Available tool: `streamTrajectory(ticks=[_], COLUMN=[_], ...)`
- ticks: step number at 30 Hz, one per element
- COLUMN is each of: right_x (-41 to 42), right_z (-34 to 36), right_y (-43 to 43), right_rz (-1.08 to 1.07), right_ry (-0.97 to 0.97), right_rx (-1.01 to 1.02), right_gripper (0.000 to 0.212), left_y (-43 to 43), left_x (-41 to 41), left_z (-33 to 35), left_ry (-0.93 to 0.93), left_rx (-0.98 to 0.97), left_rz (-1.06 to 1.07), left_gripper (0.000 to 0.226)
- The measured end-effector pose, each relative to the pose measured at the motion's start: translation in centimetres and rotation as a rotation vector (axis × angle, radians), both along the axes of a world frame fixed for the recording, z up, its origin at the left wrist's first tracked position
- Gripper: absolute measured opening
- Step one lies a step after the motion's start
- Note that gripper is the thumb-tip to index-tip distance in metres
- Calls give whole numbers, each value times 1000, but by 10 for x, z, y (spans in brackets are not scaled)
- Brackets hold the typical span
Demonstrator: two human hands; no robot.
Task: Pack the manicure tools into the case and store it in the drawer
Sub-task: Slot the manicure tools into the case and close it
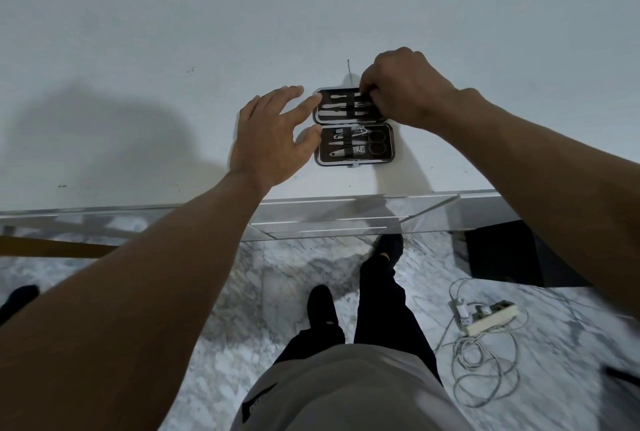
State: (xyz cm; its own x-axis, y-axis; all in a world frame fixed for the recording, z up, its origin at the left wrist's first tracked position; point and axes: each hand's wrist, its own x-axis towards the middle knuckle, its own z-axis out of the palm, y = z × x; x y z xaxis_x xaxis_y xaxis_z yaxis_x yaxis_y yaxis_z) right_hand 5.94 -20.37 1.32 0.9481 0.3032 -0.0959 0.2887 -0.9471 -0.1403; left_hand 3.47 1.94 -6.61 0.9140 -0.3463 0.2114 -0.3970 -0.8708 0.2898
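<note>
While the case lies open: filling its upper half

Case sits on counter. Right hand, fingers curled, pinches top tool at 2 o'clock; left hand, fingers spread, touches 9 o'clock edge. Advice: slide flat under strap. Thin pick lies unpacked at 12 o'clock.

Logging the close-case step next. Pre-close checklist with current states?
1. Dark-lined hinged manicure case lies open on white tabletop: ok.
2. Steel clippers and black-handled scissors under lower strap: ok.
3. All tools packed: not ok; thin metal tool lies on tabletop beyond case.
4. Right hand clear: not ok; fingers curl on upper half's right end.
5. Left hand steadying: ok; straight fingers touch case's left edge.
6. Mirrored drawer open: cannot tell.
</note>
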Motion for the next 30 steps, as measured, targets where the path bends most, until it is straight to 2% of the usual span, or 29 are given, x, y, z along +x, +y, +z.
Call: streamTrajectory(ticks=[13, 20, 25, 30], right_x=[1, 16, 36, 47], right_z=[1, 11, 5, 6], right_y=[9, 5, 14, 31], right_rz=[-100, -282, -513, -542], right_ry=[57, -21, 81, 163], right_rx=[120, 247, 288, 248], right_gripper=[22, 19, 23, 33], left_y=[0, -1, -2, 0], left_x=[0, -1, -1, 0], left_z=[0, 1, 2, 1], left_ry=[-4, 9, 7, 5], left_rx=[-5, -7, -13, -12], left_rz=[-2, 4, -1, 8], left_gripper=[46, 47, 47, 47])
